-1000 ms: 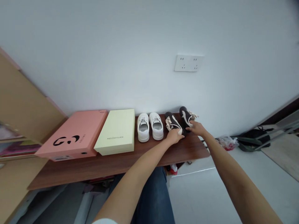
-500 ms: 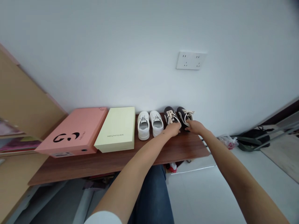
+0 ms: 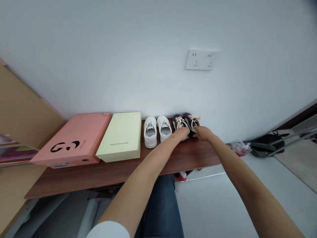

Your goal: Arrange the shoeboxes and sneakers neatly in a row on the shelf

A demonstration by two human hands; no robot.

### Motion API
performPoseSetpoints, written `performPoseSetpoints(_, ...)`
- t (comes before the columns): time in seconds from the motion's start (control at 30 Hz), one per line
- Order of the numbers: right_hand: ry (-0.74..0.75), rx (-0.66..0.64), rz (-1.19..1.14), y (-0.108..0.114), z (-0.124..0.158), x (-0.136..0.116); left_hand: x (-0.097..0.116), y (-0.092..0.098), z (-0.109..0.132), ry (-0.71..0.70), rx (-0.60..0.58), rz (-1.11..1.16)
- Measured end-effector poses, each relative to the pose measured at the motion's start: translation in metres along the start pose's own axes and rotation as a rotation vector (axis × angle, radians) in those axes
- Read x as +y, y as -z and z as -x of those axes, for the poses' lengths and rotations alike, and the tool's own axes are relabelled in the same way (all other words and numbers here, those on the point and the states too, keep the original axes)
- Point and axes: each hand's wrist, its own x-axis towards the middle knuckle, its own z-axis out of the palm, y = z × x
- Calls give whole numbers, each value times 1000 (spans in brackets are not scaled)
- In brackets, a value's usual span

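- My left hand [image 3: 182, 134] lies palm down on the heel end of the left dark shoe [image 3: 177, 121], with the fingers bent over the heel. I cannot tell whether they clasp the shoe or only press on it.
- My right hand [image 3: 201, 133] sits the same way on the heel end of the right dark shoe [image 3: 191, 119], fingers curled. Clasp or mere contact: I cannot tell.
- The two hands are just beside each other.
- Both dark shoes stand upright on the bench [image 3: 111, 173], side by side, toes to the wall [image 3: 123, 49], cream laces on top. They are at the right end of the row, near the bench's right edge.
- Just left of them is a pair of white shoes [image 3: 150, 132], also toes to the wall and heels toward me.
- Left of those lies a yellow box [image 3: 120, 136], flat, lid on, with small print near its front edge.
- A pink box [image 3: 74, 140] lies flat right beside the yellow one, with a black mark on its lid. Whether the two touch, I cannot tell.
- A socket [image 3: 201, 59] sits on the wall above the dark shoes.
- Both arms are bare and stretched forward. A white sleeve [image 3: 107, 229] edge shows on the left arm.
- Below the bench I see my jeans [image 3: 160, 205] and a pale floor [image 3: 210, 205].
- A dark bag [image 3: 266, 143] lies on the floor to the right, well apart from the bench.
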Motion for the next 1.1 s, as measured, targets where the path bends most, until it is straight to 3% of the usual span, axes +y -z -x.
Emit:
performPoseSetpoints(0.5,-7,-18,13,-2,-2,-6,8,-1,-2,6,-5,19)
performPoseSetpoints(0.7,-5,204,-55,26,12,-15,15,18,21,-6,168,30)
performPoseSetpoints(0.83,102,354,-175,54,35,-37,15,39,60,-19,284,83)
performPoseSetpoints(0.93,209,413,-300,64,62,-64,12,42,111,-21,316,198)
performPoseSetpoints(1.0,239,433,-393,61,82,-87,8,34,153,4,304,289)
performPoseSetpoints(1.1,268,420,-560,41,113,-126,0,8,220,32,258,442)
